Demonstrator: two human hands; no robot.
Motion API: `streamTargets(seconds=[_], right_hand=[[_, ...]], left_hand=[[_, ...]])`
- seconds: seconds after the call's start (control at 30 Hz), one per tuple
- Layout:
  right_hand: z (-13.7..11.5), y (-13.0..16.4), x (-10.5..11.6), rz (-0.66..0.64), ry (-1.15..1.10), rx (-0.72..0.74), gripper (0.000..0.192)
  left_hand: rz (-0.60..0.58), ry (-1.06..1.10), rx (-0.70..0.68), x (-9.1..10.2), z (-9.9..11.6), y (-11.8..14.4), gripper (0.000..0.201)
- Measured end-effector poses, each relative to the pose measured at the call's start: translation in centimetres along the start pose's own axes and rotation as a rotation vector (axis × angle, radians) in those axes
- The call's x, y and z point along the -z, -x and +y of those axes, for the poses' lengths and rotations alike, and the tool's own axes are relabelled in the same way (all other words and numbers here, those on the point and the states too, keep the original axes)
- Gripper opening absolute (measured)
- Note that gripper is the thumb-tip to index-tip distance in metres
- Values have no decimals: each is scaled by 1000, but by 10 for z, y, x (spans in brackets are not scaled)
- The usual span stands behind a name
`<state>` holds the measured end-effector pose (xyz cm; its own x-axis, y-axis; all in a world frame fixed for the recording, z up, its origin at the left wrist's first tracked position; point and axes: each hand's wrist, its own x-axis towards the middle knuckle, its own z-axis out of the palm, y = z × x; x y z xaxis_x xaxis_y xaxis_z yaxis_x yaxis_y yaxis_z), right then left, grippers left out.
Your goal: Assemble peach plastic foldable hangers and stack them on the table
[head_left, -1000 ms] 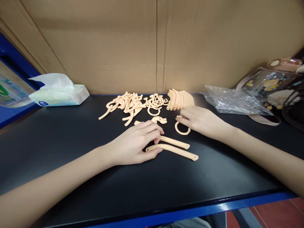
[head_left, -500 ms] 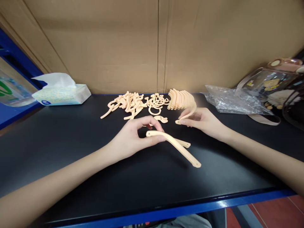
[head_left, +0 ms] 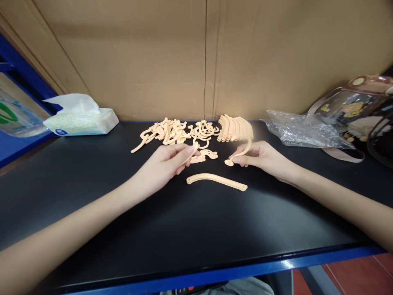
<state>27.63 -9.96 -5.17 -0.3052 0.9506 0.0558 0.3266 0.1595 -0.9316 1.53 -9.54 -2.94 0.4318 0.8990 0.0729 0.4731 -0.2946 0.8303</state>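
Note:
My left hand is closed in a pinch on a narrow beige piece; fingers hide most of it. My right hand grips a curved beige arm-shaped piece, its rounded end jutting out past the thumb. Between and below both hands, a long curved beige strip with a hole near each end lies on the black tabletop. Small hooked beige pieces rest just beyond my left fingertips.
Behind the hands lie a loose pile of beige pieces, a heap of curved ones and a neat row of long strips. A tissue pack stands left. Clear plastic bag and transparent bottle are right.
My left hand has moved up and away from the lying strip; the long strip it held crosswise no longer shows that way. My right hand has tilted its piece, turning the rounded end toward me.

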Motion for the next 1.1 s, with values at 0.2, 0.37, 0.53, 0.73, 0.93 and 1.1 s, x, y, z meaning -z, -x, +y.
streamTargets(seconds=[0.2,0.37,0.53,0.73,0.93,1.1], right_hand=[[1,-1,-4,-26,6,37,26],[1,-7,-15,-36,23,93,15],[0,-16,-33,153,-80,1,12],[-3,-15,-37,204,-281,-22,7],[-3,-11,-32,99,-493,-37,7],[-2,-13,-29,109,-577,-72,9]], left_hand=[[-56,-519,-207,-13,-1,7,33],[-87,-545,-241,-19,-3,7,32],[-89,-617,-296,-21,-8,7,33],[-3,-644,-275,-20,-10,6,29],[3,-628,-303,-18,-10,3,22],[-23,-640,-389,-19,-13,4,23]])
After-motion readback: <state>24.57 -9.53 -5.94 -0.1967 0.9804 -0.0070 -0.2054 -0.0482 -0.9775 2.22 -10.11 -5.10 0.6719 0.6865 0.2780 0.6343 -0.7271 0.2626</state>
